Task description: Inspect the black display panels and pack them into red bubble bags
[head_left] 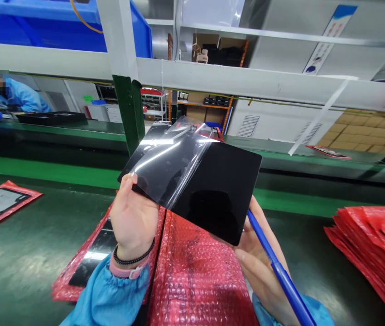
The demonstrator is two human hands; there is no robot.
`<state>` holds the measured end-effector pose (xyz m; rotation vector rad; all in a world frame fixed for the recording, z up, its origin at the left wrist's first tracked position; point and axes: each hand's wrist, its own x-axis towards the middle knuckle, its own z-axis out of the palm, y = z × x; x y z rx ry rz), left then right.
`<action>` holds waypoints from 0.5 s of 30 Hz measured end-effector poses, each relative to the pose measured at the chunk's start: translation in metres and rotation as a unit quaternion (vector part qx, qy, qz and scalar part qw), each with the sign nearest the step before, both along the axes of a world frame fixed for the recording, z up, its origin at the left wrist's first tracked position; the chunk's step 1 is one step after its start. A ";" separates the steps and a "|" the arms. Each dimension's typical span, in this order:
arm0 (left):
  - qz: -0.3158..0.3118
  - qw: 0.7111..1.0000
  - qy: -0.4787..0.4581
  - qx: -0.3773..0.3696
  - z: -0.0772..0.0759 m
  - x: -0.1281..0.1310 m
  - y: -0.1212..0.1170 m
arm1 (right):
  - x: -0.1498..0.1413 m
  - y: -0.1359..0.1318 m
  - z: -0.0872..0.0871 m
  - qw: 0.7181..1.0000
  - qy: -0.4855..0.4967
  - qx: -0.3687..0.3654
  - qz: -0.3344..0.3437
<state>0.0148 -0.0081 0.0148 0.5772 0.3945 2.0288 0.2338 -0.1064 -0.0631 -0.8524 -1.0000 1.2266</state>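
A glossy black tablet screen panel (219,185) is held up tilted in front of me. Clear protective film (179,158) lies loosely over its left part, lifted and creased along a diagonal; the right part is bare. My left hand (133,213) pinches the film at the panel's left corner, thumb in front; whether it grips the panel too, I cannot tell. My right hand (260,253) supports the panel's lower right edge, its fingers partly hidden behind. A blue pen-like stick (277,265) lies along that hand, its tip near the panel's edge.
Below is a red bubble-wrap pouch (199,271), beside a dark panel (97,249) on red wrap. Stacked red pouches (369,249) stand right; another wrapped panel (2,203) lies left. A white beam (247,77) crosses above. A person in blue (26,95) works across the bench.
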 end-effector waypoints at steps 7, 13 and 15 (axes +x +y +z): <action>-0.004 1.000 0.022 0.001 -0.003 -0.003 0.004 | -0.031 0.024 0.038 0.995 0.039 0.086 0.042; -0.011 1.000 0.006 -0.011 -0.001 -0.003 0.005 | -0.033 0.030 0.040 0.990 0.046 0.123 0.047; -0.012 1.000 0.002 -0.022 -0.002 -0.003 0.007 | -0.034 0.030 0.042 0.991 0.056 0.115 0.034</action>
